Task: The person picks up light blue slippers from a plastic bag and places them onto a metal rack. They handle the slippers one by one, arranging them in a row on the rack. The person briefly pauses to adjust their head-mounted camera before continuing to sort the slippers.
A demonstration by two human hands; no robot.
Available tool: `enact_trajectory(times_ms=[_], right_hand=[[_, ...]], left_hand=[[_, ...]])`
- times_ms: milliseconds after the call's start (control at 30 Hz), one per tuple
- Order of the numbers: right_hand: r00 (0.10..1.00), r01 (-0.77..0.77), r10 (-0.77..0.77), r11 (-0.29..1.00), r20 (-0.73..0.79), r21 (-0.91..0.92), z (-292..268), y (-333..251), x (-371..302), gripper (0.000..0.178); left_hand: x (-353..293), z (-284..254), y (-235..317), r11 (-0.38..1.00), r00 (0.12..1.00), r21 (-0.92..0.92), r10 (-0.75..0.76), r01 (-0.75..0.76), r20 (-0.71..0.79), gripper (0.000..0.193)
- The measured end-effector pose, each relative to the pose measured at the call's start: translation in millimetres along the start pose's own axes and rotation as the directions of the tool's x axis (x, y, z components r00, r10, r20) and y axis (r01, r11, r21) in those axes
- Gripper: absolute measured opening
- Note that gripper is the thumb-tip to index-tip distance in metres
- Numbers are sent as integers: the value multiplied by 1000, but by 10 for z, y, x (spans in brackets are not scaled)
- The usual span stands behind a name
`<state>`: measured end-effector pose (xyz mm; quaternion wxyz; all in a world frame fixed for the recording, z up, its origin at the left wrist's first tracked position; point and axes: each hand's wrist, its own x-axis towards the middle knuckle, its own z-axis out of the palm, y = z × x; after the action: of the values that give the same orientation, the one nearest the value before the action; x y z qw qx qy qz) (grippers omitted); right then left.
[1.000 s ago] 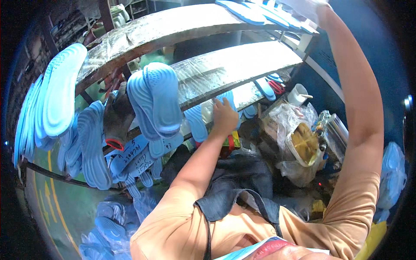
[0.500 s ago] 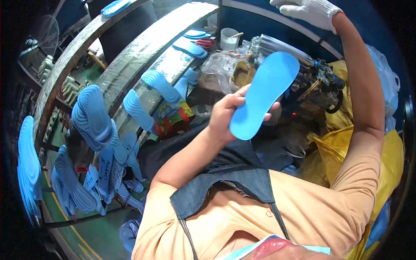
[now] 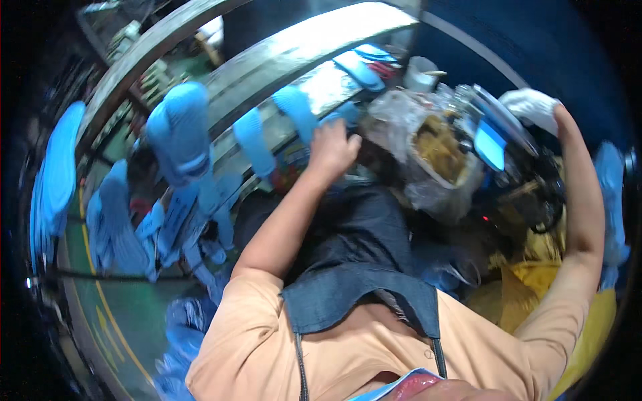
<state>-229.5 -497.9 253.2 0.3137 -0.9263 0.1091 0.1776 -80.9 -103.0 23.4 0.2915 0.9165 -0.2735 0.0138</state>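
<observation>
I log: bare left hand, fingers curled at a blue contoured insole on the silvery lower shelf — I cannot tell if gripping; white-gloved right hand, grip unclear to me — smooth blue insole near it, lower left.

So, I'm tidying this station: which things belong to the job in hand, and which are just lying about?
In the job, it seems:
blue insole by the gloved right grip
shelf insoles near the left grip
shiny cylinder

Lying about, it seems:
white cup
yellow bag
clear plastic bag
</observation>
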Motion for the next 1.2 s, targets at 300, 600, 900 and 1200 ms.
enact_trajectory(times_ms=[300,600,900,1200], right_hand=[[949,-242,215,965,-231,-97,2,113,30,27],[770,288,-337,941,-542,-176,-725,-1178,535,29],[699,715,-694,669,-171,205,254,-3973,1655,32],[826,-375,-564,-541,-6,-753,-42,-4446,2834,20]], left_hand=[[70,-198,-1509,787,816,237,-509,570,-274,58],[149,-178,-1591,826,832,203,-450,526,-324,54],[56,-298,-1584,833,832,166,-468,527,-298,53],[154,-135,-1620,904,866,114,-350,412,-356,60]])
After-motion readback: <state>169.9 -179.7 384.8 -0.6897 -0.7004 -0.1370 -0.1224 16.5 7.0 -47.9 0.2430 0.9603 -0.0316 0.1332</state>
